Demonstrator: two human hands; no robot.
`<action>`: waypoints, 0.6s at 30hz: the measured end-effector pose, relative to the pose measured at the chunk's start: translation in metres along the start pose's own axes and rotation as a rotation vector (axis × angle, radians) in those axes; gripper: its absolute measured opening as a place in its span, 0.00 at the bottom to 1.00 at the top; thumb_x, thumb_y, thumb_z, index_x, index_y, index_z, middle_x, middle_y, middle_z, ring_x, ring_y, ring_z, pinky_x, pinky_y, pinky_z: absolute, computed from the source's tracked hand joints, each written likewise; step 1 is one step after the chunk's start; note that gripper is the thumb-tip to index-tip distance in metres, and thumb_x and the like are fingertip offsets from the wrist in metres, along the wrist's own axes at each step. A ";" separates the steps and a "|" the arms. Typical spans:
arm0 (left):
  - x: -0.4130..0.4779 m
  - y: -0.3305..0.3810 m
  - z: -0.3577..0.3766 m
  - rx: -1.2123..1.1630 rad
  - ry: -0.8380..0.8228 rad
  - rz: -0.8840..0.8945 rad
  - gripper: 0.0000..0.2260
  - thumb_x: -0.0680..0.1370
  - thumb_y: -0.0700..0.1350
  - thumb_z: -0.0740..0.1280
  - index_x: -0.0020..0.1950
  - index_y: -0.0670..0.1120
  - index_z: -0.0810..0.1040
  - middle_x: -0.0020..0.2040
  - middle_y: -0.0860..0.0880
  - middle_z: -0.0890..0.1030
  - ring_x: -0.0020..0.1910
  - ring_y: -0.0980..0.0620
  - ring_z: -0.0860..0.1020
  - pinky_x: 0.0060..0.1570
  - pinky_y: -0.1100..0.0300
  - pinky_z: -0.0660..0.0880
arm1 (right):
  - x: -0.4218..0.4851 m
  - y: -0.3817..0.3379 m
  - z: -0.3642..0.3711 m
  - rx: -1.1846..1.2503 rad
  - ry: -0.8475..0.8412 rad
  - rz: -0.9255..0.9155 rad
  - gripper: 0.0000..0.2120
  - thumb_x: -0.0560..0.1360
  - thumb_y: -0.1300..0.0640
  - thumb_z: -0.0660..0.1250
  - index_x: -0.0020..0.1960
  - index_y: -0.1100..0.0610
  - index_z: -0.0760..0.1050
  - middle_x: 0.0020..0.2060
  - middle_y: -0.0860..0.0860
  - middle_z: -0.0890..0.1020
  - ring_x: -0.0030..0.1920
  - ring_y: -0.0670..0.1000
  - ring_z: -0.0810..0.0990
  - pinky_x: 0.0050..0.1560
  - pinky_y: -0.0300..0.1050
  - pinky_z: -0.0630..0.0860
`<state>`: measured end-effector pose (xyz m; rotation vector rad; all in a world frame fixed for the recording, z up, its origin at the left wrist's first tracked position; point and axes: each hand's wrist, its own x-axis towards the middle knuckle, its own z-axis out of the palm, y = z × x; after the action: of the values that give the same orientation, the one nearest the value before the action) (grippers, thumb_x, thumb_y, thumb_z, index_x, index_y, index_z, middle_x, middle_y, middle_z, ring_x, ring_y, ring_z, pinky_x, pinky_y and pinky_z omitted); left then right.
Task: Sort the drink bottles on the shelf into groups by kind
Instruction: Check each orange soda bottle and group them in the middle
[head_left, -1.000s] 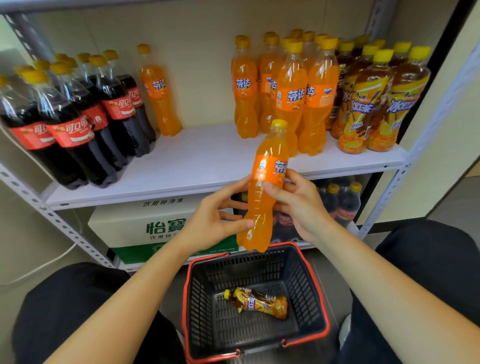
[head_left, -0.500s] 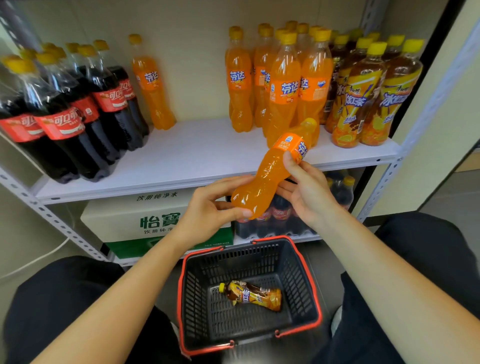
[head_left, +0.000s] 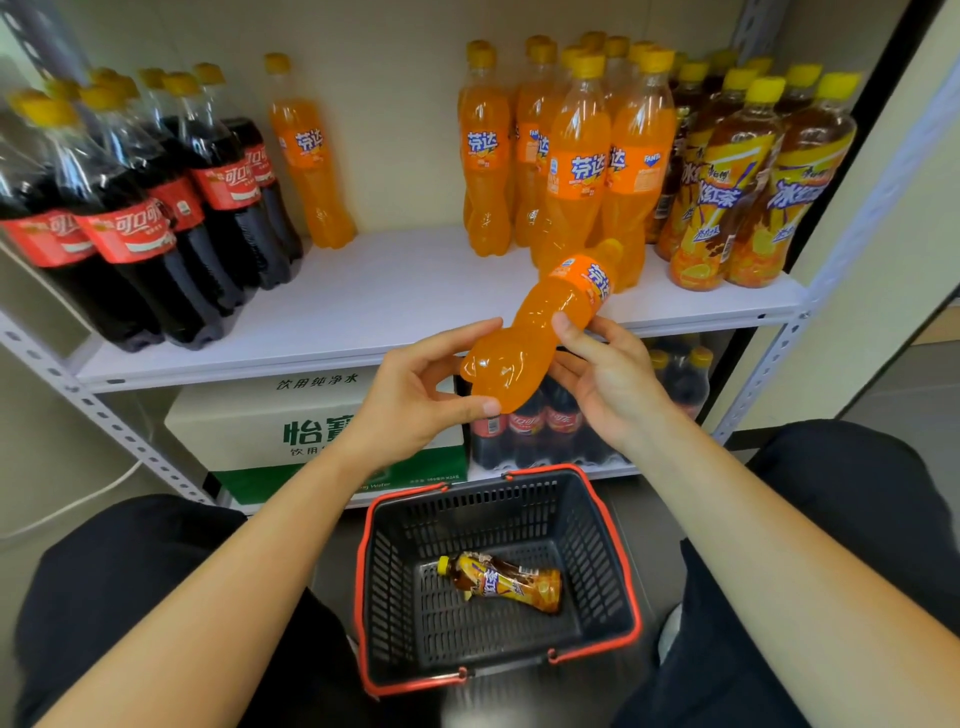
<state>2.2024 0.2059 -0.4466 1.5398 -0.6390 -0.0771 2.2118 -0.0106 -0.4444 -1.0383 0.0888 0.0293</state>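
— Bottle of orange soda (head_left: 540, 332) first: we hold it tilted just in front of the shelf (head_left: 395, 291) edge, base toward us, cap aimed far and right. Its cap blends into the orange bottles behind it, so we can barely make it out.

— And our hands?

— Our left hand (head_left: 415, 395) cups the base, thumb underneath and fingers curled over the top. Our right hand (head_left: 608, 379) wraps the middle with the thumb on the near side. Its fingers pass behind the bottle, and we cannot see their tips.

— What stands on the shelf?

— Cola bottles (head_left: 156, 208) at the left, the nearest ones cut off by the frame. One orange bottle (head_left: 309, 156) stands just beside them, far back. The orange group (head_left: 576, 156) is right of centre, just beside the iced tea bottles (head_left: 727, 182). The back rows of both show little more than caps.

— Below?

— A basket (head_left: 618, 587) sits between our knees, with one tea bottle (head_left: 504, 582) lying on its side. Our left arm covers part of a white and green box (head_left: 270, 415), and the dark bottles (head_left: 530, 421) beside it are half hidden behind our hands.
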 end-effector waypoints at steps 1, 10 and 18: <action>0.000 0.001 -0.001 0.002 -0.001 -0.001 0.32 0.71 0.36 0.76 0.72 0.51 0.74 0.67 0.50 0.81 0.67 0.47 0.79 0.54 0.54 0.83 | 0.000 0.000 0.000 0.001 -0.001 0.000 0.32 0.70 0.54 0.76 0.71 0.61 0.71 0.59 0.57 0.85 0.57 0.55 0.86 0.51 0.46 0.84; 0.000 -0.002 -0.016 -0.056 -0.098 -0.116 0.26 0.78 0.38 0.68 0.75 0.52 0.70 0.65 0.52 0.82 0.60 0.46 0.83 0.54 0.54 0.83 | -0.002 0.003 0.002 -0.017 -0.010 -0.075 0.32 0.70 0.54 0.74 0.72 0.59 0.69 0.58 0.54 0.86 0.58 0.55 0.86 0.50 0.50 0.84; 0.007 -0.003 -0.030 0.043 -0.059 -0.083 0.20 0.80 0.28 0.65 0.68 0.45 0.78 0.69 0.51 0.80 0.63 0.46 0.82 0.57 0.58 0.79 | 0.000 -0.004 0.012 -0.133 -0.105 -0.243 0.35 0.70 0.61 0.76 0.74 0.53 0.67 0.60 0.60 0.83 0.60 0.59 0.84 0.53 0.54 0.83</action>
<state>2.2224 0.2294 -0.4440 1.6106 -0.6268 -0.1737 2.2127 -0.0020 -0.4347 -1.1721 -0.1364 -0.1325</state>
